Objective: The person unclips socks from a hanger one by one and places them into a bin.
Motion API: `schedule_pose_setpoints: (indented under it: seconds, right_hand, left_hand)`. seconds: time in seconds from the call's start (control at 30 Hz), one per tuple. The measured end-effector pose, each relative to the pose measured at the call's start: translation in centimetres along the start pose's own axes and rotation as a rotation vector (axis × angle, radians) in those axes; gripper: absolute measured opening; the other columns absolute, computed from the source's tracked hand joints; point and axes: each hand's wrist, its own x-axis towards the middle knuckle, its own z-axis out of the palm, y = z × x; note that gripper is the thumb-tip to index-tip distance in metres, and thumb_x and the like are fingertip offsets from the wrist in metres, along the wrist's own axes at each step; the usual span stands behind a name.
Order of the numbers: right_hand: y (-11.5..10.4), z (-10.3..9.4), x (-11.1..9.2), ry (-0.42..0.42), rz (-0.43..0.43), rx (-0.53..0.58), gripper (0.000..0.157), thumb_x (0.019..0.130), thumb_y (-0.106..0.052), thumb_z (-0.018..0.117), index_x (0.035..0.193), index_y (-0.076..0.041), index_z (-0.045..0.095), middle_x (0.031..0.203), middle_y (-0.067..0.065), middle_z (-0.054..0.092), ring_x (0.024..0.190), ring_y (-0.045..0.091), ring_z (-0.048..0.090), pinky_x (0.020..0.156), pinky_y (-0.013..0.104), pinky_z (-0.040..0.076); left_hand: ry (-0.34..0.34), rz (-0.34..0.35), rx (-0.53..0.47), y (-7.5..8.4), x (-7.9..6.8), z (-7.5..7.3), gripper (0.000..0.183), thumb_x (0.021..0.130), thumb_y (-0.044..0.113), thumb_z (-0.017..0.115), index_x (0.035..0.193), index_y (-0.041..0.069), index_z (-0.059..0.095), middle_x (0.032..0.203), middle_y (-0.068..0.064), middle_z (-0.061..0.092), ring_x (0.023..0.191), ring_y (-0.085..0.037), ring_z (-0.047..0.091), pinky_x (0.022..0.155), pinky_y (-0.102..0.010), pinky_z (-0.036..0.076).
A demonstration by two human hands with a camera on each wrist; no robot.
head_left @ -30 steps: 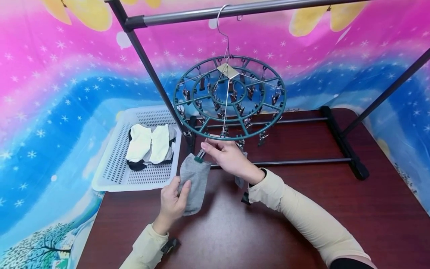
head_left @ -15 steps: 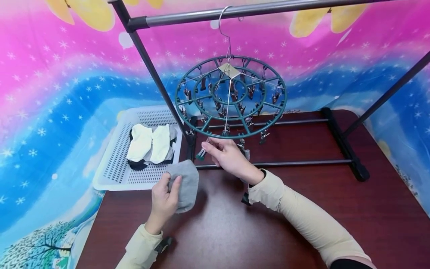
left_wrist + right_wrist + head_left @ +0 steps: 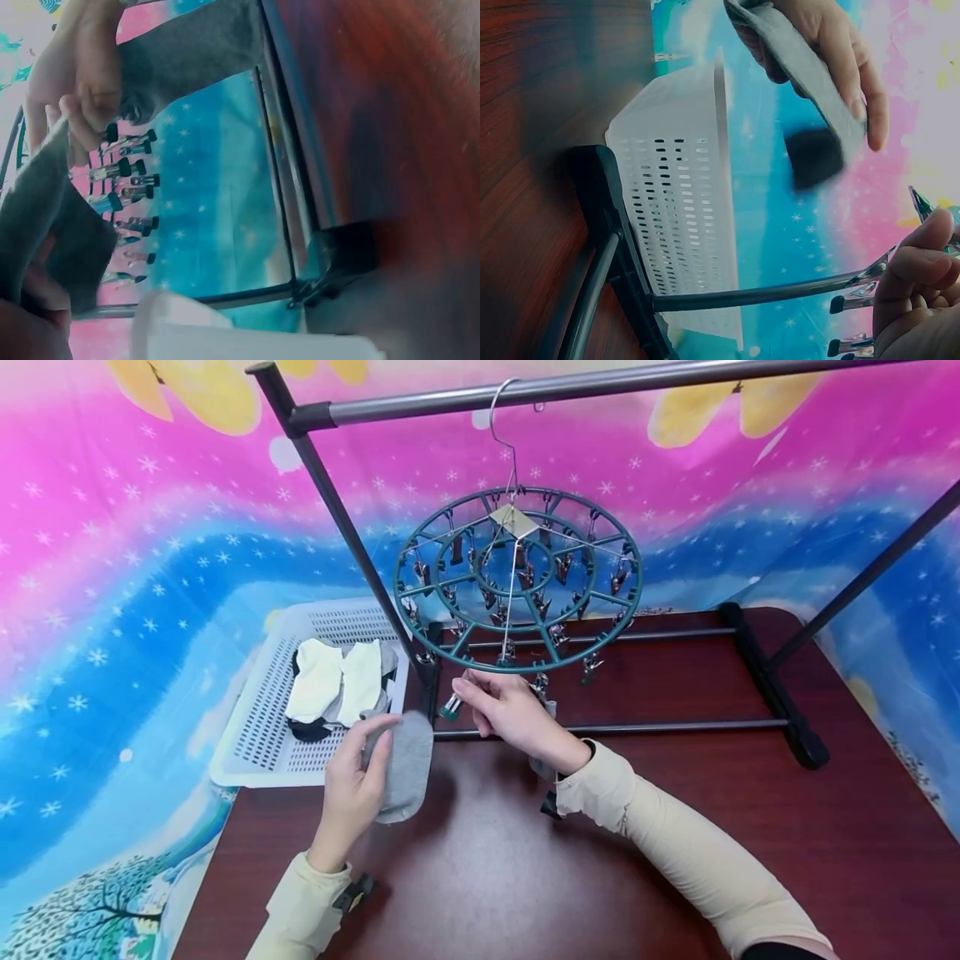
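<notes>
Between the thumb and fingers of my left hand [image 3: 352, 785] is a grey sock [image 3: 408, 768], its far end spread toward the right. My right hand [image 3: 513, 714] pinches a metal clip with green tips [image 3: 452, 706] just below the rim of a round green clip hanger [image 3: 513, 521]. A gap separates the clip's tips from the sock. In the right wrist view the sock [image 3: 802, 67] droops from the left hand [image 3: 840, 45], its dark end blurred. Behind my right wrist hangs another grey sock [image 3: 195, 52], mostly hidden in the head view.
A white perforated basket [image 3: 300, 779] stands at the left, with white socks [image 3: 315, 681] on top of grey and black ones. The hanger hooks over the top bar of a dark metal rack [image 3: 637, 385] on a reddish-brown table [image 3: 480, 877]. Several other clips dangle from the rings.
The grey sock, earlier up against the clip's tips, has come away from it as my left hand moved left. My right hand keeps its pinch in nearly the same place.
</notes>
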Motion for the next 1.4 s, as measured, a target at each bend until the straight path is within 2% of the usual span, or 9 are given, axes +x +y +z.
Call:
schedule_pose_setpoints:
  seconds: [0.2,0.37,0.5,0.63,0.7,0.9,1.07,1.27,1.4]
  right_hand:
    - [0.2,0.0,0.0,-0.016,-0.004,0.013,0.035,0.108,-0.043,0.053,0.097,-0.012,0.063,0.057,0.004,0.054,0.059,0.038,0.053,0.056,0.029,0.038]
    - [0.3,0.2,0.1,-0.019,-0.018,0.003,0.035,0.108,-0.044,0.053,0.094,-0.013,0.062,0.057,0.004,0.054,0.059,0.04,0.054,0.056,0.029,0.038]
    - [0.4,0.2,0.1,-0.028,-0.019,0.005,0.033,0.108,-0.043,0.053,0.092,-0.016,0.062,0.057,0.004,0.054,0.06,0.042,0.054,0.055,0.029,0.038]
    - [0.4,0.2,0.1,-0.034,-0.025,-0.008,0.033,0.108,-0.043,0.052,0.091,-0.017,0.061,0.057,0.004,0.054,0.061,0.043,0.054,0.055,0.03,0.037]
    - [0.3,0.1,0.1,-0.029,-0.026,-0.025,0.034,0.108,-0.044,0.052,0.09,-0.017,0.061,0.057,0.004,0.054,0.06,0.041,0.054,0.055,0.03,0.037]
    - [0.4,0.0,0.1,-0.032,-0.018,-0.045,0.035,0.108,-0.044,0.052,0.094,-0.014,0.063,0.058,0.004,0.054,0.059,0.037,0.054,0.057,0.03,0.037]
    - [0.5,-0.1,0.2,-0.038,-0.013,-0.044,0.034,0.107,-0.046,0.054,0.094,-0.017,0.064,0.059,0.005,0.055,0.064,0.043,0.056,0.057,0.031,0.038]
    - [0.3,-0.3,0.3,-0.037,-0.004,-0.037,0.032,0.106,-0.046,0.055,0.093,-0.018,0.065,0.06,0.005,0.055,0.067,0.047,0.058,0.057,0.031,0.038]
    - [0.2,-0.4,0.2,-0.031,0.006,-0.029,0.03,0.106,-0.044,0.056,0.095,-0.017,0.065,0.061,0.004,0.055,0.067,0.043,0.058,0.06,0.031,0.041]
  left_hand:
    - [-0.063,-0.049,0.098,0.1,1.6,-1.7,0.05,0.092,-0.006,0.073,0.139,0.004,0.061,0.127,-0.015,0.068,0.053,0.002,0.038,0.044,-0.015,0.032]
    - [-0.152,-0.118,0.139,0.1,2.8,-3.4,0.068,0.092,-0.001,0.076,0.153,0.011,0.05,0.118,-0.012,0.064,0.04,0.005,0.029,0.038,-0.018,0.03]
    - [-0.24,-0.199,0.207,0.2,3.9,-4.5,0.074,0.093,0.006,0.077,0.158,0.019,0.043,0.118,-0.011,0.065,0.041,0.002,0.039,0.041,-0.018,0.035]
    - [-0.32,-0.24,0.312,0.2,5.3,-5.5,0.083,0.093,0.009,0.078,0.163,0.02,0.034,0.142,-0.016,0.06,0.06,-0.012,0.066,0.055,-0.023,0.052]
    - [-0.364,-0.27,0.35,-0.1,6.1,-5.9,0.088,0.094,0.009,0.077,0.165,0.02,0.027,0.159,-0.016,0.046,0.077,-0.023,0.075,0.067,-0.03,0.058]
    - [-0.477,-0.389,0.383,-1.7,8.4,-7.0,0.099,0.097,0.01,0.073,0.168,0.019,0.005,0.172,-0.015,0.021,0.089,-0.033,0.076,0.074,-0.042,0.06]
    - [-0.54,-0.447,0.416,-3.4,10.6,-7.2,0.103,0.097,0.012,0.072,0.167,0.015,-0.004,0.167,-0.026,0.027,0.092,-0.038,0.074,0.072,-0.044,0.059]
    - [-0.568,-0.531,0.42,-5.9,13.0,-6.3,0.105,0.099,0.011,0.068,0.165,0.017,-0.014,0.171,-0.021,0.017,0.103,-0.041,0.07,0.085,-0.051,0.058]
    - [-0.579,-0.623,0.389,-7.1,14.3,-5.0,0.107,0.098,0.007,0.067,0.165,0.023,-0.015,0.17,-0.02,0.022,0.108,-0.039,0.068,0.095,-0.054,0.054]
